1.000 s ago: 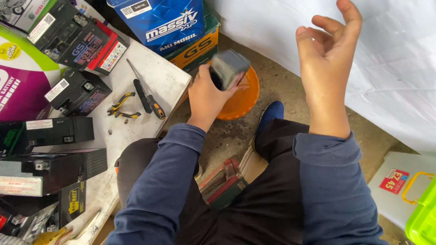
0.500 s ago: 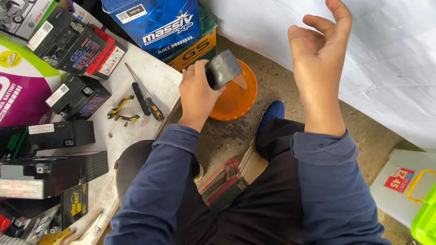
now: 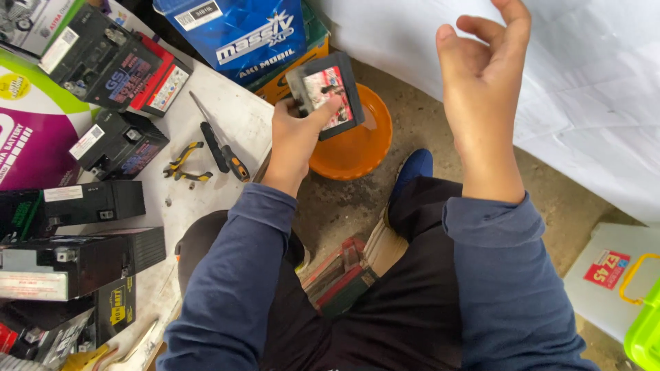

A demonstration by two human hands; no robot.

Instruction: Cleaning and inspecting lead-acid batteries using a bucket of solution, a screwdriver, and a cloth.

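Note:
My left hand (image 3: 292,141) grips a small black battery (image 3: 326,93) with a red and white label facing up. It holds the battery tilted over the near left rim of an orange bowl (image 3: 364,148) that stands on the concrete floor. My right hand (image 3: 485,82) is raised to the right of the bowl, palm inward, fingers loosely curled and holding nothing. Both arms wear dark blue sleeves.
A white table (image 3: 237,120) to the left carries several black batteries (image 3: 113,141), yellow-handled pliers (image 3: 182,165) and a screwdriver (image 3: 220,144). Blue and orange boxes (image 3: 237,34) stand behind the bowl. White sheeting (image 3: 584,89) lies at right, a lime-green case (image 3: 643,330) at the lower right.
My left hand has turned the battery so its labelled face now shows, and shifted it slightly left and up over the bowl. My right hand has barely moved.

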